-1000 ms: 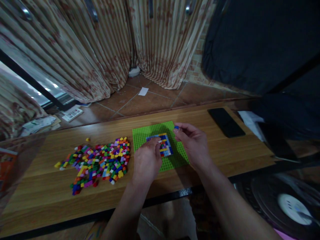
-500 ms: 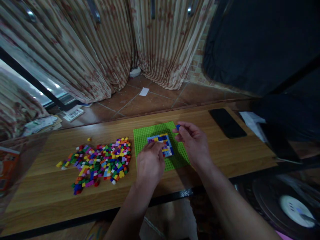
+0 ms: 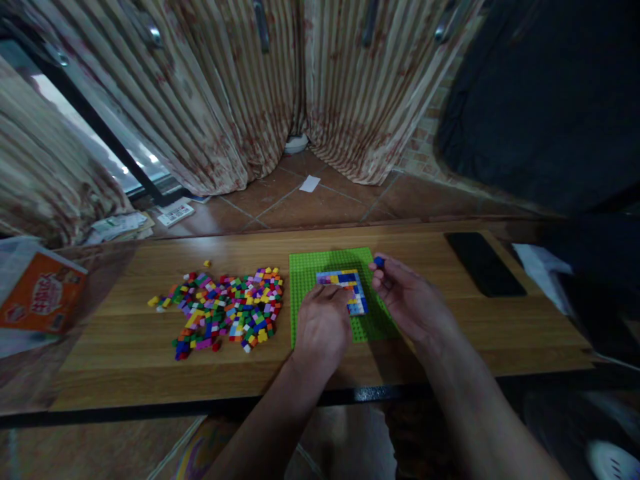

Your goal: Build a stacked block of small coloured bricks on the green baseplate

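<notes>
A green studded baseplate (image 3: 305,265) lies on the wooden table. On it sits a flat square of bricks (image 3: 359,303) in blue, white, yellow and other colours. My left hand (image 3: 324,319) is over the left part of this square, its fingers bent down and closed at the surface. The back of the hand hides the fingertips and whatever they may pinch. Just past the plate's right edge, my right hand (image 3: 413,297) pinches a small blue toy brick (image 3: 379,262) between its fingertips, raised above the table.
Left of the plate spreads a pile of loose coloured bricks (image 3: 225,313), with one yellow brick (image 3: 207,264) apart behind it. A black phone (image 3: 485,263) lies at the right. An orange and white package (image 3: 43,293) stands beyond the table's left end.
The view has turned, so the table things appear farther right and the orange package shows more fully. My right hand keeps its blue toy brick; my left hand stays at the brick square.
</notes>
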`<state>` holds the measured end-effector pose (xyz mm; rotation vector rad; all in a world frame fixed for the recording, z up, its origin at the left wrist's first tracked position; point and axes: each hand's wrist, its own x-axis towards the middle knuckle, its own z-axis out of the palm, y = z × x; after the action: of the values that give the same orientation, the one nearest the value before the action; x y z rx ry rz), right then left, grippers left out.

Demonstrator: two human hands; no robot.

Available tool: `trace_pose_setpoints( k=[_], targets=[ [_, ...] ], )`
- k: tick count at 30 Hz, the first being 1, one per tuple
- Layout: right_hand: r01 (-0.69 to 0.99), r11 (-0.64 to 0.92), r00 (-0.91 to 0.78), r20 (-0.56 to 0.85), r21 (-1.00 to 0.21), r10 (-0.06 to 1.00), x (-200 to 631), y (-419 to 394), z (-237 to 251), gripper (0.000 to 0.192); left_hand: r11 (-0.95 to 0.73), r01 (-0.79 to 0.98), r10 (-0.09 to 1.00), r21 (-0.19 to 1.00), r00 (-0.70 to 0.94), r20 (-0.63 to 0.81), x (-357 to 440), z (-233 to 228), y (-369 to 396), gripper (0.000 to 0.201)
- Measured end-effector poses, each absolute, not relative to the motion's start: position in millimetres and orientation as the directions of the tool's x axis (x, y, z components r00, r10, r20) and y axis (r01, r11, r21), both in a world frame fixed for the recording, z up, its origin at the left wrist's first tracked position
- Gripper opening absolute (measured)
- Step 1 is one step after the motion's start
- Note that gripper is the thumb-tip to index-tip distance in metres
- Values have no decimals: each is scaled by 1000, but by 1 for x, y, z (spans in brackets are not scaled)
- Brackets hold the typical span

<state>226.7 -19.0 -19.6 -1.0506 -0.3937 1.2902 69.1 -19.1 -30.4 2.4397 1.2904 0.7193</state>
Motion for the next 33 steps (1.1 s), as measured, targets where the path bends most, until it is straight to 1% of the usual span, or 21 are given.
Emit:
trace_pose_setpoints(
  k=[3,6,8,10,11,13,15,16,18,19,21,24,26,29,33],
  targets=[
    [-559,-86,307,-302,-825,903,227,-18,-20,16,-566,627,824,535,444,351,63,-30,-18,27],
    [-459,-50,366,-240,-887,899,222,-17,-22,19,-485,578,874,656,310,373,51,-25,-13,23],
    [-313,-37,410,-170,-949,896,218,-18,-25,20,-408,562,912,720,220,346,41,-22,-7,21],
    [-86,-42,416,-74,-995,906,213,-20,-26,19,-354,544,934,761,167,315,32,-20,-1,20],
    [48,-45,393,-23,-998,919,211,-21,-27,19,-335,536,941,775,151,302,29,-20,1,20],
    [306,-30,305,68,-952,950,207,-25,-26,18,-309,529,950,790,133,283,24,-20,4,20],
    [495,38,213,163,-868,963,204,-28,-24,17,-289,544,957,788,128,262,23,-21,5,20],
    [559,82,175,215,-825,961,203,-29,-23,17,-281,554,959,784,132,251,23,-21,4,19],
    [635,156,113,291,-756,950,201,-30,-23,15,-273,574,962,772,146,232,24,-21,2,19],
    [653,174,91,304,-737,948,200,-29,-24,14,-271,584,963,765,157,221,24,-21,1,20],
    [658,154,84,276,-737,957,199,-28,-28,13,-263,604,965,753,179,193,25,-21,-1,20],
    [602,55,151,181,-796,972,199,-26,-35,11,-239,630,969,738,198,145,27,-18,-3,21],
    [532,-7,209,124,-847,970,199,-24,-39,9,-234,634,969,737,210,127,27,-17,-3,21],
    [398,-56,277,61,-916,959,200,-19,-43,8,-249,626,965,739,229,131,28,-17,-3,21],
    [228,-108,323,-29,-968,946,199,-14,-45,15,-249,621,965,743,228,133,29,-18,-4,21]
  ],
)
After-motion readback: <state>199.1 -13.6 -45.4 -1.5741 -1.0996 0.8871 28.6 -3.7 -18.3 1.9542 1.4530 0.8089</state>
